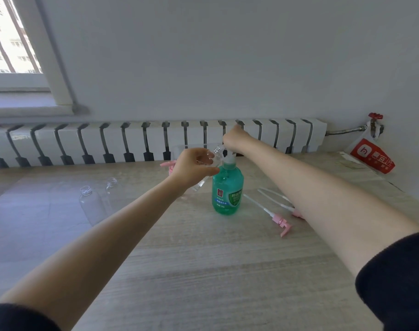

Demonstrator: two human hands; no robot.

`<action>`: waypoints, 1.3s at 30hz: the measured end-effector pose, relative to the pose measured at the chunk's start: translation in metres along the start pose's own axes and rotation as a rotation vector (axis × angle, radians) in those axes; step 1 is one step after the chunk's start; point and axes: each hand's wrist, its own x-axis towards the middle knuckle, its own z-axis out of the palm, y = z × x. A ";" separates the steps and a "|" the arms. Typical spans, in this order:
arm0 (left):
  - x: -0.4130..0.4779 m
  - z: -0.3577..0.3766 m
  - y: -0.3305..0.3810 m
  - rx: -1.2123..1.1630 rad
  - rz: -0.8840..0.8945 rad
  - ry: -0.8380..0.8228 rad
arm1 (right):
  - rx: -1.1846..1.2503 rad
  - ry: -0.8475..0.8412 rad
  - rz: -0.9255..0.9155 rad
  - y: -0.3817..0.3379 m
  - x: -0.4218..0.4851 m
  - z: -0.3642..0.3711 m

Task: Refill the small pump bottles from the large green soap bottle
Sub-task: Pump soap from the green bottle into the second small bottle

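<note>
The large green soap bottle [227, 189] stands upright in the middle of the wooden table [203, 271]. The left hand [194, 167] curls its fingers around a small clear bottle [217, 151], which is tilted with its neck just beside the white pump [229, 160]. The right hand [236, 138] is over the pump; I cannot tell how its fingers lie.

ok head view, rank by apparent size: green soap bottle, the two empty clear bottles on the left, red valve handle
1. green soap bottle
2. nearer clear bottle and farther clear bottle: look alike, nearness may explain the difference, so unranked
3. red valve handle: smallest, but also farthest away
</note>
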 end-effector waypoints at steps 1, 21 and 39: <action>0.000 0.000 0.001 0.000 0.000 -0.001 | -0.017 0.016 0.005 -0.001 -0.002 -0.003; -0.002 0.004 -0.006 -0.001 -0.010 0.009 | 0.010 0.012 0.021 0.009 -0.001 0.012; -0.001 0.003 -0.004 -0.015 -0.009 0.003 | -0.013 -0.009 0.019 0.005 -0.005 0.006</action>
